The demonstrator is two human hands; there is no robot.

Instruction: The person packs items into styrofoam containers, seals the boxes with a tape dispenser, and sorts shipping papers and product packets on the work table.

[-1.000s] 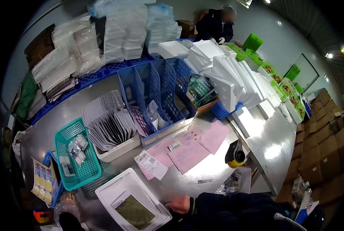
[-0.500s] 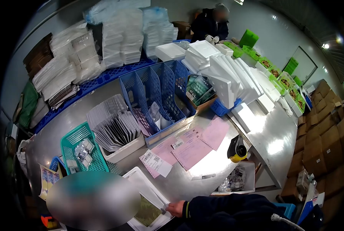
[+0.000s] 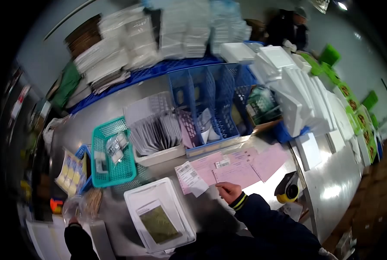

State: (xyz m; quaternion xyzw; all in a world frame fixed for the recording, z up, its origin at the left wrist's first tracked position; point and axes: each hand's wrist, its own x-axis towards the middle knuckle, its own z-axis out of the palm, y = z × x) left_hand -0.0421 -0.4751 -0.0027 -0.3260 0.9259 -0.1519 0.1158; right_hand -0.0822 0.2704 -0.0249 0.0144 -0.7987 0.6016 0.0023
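Note:
My right hand (image 3: 229, 192) is over the lower edge of the pink sheets (image 3: 234, 173), just right of the white printed label (image 3: 191, 179); its fingers are curled together, and anything between them is too small to make out. My left hand (image 3: 73, 221), mostly hidden by its dark sleeve, is at a crumpled clear plastic bag (image 3: 74, 209) at the lower left; its fingers are unclear. Between the hands lies a white foam box or lid (image 3: 135, 199) with a printed sheet bearing a green-brown picture (image 3: 159, 224) on top.
A teal basket (image 3: 97, 145) holds small clear packets, beside a white tray of grey envelopes (image 3: 159, 158). Behind are blue dividers (image 3: 215, 108). White foam boxes (image 3: 295, 104) and a black-and-yellow tape dispenser (image 3: 287, 190) are right. A person (image 3: 286, 30) works at the back.
My right hand has left the foam box's edge and moved up to the pink sheets. The view has turned left, so the table's things appear further right. My left hand now shows by the plastic bag.

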